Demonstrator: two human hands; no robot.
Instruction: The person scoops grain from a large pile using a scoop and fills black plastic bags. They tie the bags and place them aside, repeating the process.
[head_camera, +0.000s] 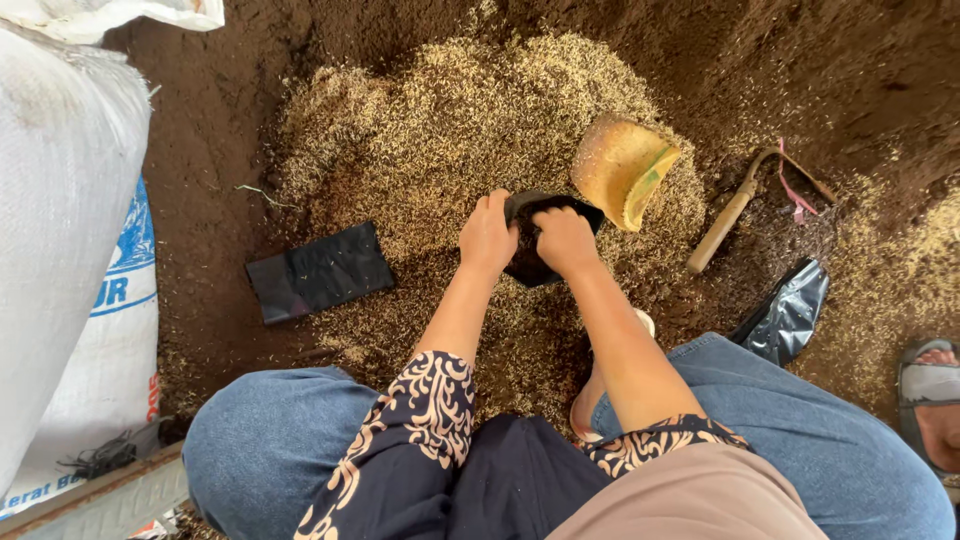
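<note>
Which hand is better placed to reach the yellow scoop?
Right, probably. Both the left hand and the right hand grip the small black bag, but the yellow scoop lies just beyond the right.

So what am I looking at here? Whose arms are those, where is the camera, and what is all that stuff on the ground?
The camera sits on a person's head and looks down, so the arms are their own. They crouch over soil strewn with pale husks. The left hand and right hand both grip the mouth of a small black bag. Just beyond it lies a yellowish scoop, and to the right a wooden-handled tool. A flat stack of black bags lies on the left, beside big white sacks. Another shiny black bag lies on the right.
</note>
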